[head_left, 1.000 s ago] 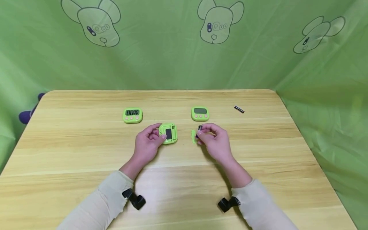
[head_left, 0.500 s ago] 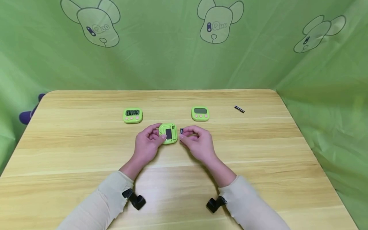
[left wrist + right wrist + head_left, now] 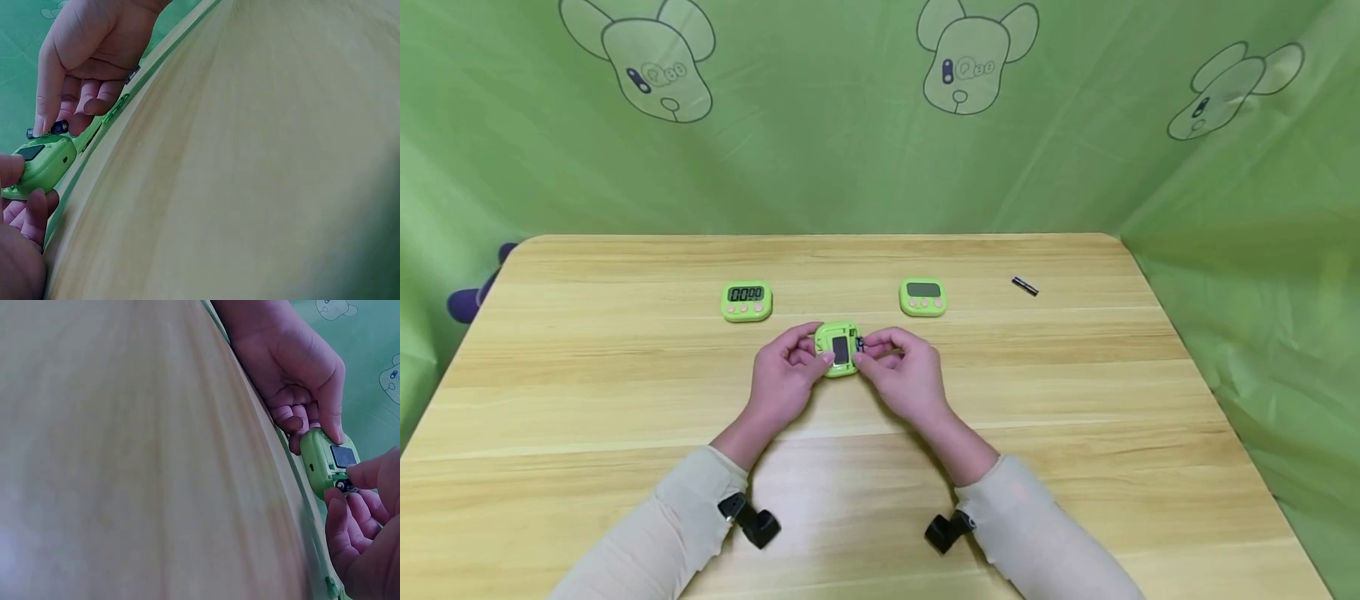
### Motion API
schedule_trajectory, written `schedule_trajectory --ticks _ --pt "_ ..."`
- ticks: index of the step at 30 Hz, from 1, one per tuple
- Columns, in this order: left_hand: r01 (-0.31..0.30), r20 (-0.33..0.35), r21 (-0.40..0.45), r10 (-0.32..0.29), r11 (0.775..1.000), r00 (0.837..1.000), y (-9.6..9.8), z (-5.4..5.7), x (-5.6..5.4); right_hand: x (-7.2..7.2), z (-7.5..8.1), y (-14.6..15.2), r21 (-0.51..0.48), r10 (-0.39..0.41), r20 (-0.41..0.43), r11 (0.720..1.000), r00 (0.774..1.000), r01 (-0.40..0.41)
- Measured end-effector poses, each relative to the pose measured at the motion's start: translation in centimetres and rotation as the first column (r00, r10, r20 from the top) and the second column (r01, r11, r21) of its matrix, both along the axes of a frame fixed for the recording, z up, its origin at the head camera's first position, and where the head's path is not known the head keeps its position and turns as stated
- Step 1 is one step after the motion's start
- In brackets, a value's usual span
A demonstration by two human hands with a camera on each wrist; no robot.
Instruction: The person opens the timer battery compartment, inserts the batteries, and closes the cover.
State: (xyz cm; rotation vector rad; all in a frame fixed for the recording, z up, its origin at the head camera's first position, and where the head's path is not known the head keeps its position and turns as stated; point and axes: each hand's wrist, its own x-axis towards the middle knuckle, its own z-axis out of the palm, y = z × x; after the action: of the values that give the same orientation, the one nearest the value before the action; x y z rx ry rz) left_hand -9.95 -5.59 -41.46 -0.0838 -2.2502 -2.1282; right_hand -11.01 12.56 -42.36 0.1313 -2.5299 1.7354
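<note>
My left hand (image 3: 786, 375) grips a green digital timer (image 3: 835, 332) by its left side, thumb across its back. A dark rectangle sits in the middle of that back, and the battery slot on the right side is uncovered. Between thumb and fingertips, my right hand (image 3: 906, 375) pinches a small dark battery (image 3: 860, 342) right at the slot's edge. In the left wrist view the battery (image 3: 59, 127) lies along the timer's edge. The right wrist view shows the battery's round end (image 3: 341, 485) at the slot.
A second green timer (image 3: 747, 302), its display reading 00:00, lies at the back left. Another timer (image 3: 922, 297) with a blank display lies right of centre. One more battery (image 3: 1025, 286) rests at the back right of the wooden table (image 3: 850, 517).
My right hand has moved left with the battery, from beside a light green piece to the held timer's slot. That piece is now hidden from the head view. The left hand has stayed put.
</note>
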Motion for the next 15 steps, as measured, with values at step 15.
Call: schedule_trajectory --ticks 15 --pt "-0.005 -0.012 0.003 0.005 1.0 1.0 -0.09 0.07 0.02 -0.1 0.14 -0.59 -0.01 -0.05 0.028 0.999 0.998 0.05"
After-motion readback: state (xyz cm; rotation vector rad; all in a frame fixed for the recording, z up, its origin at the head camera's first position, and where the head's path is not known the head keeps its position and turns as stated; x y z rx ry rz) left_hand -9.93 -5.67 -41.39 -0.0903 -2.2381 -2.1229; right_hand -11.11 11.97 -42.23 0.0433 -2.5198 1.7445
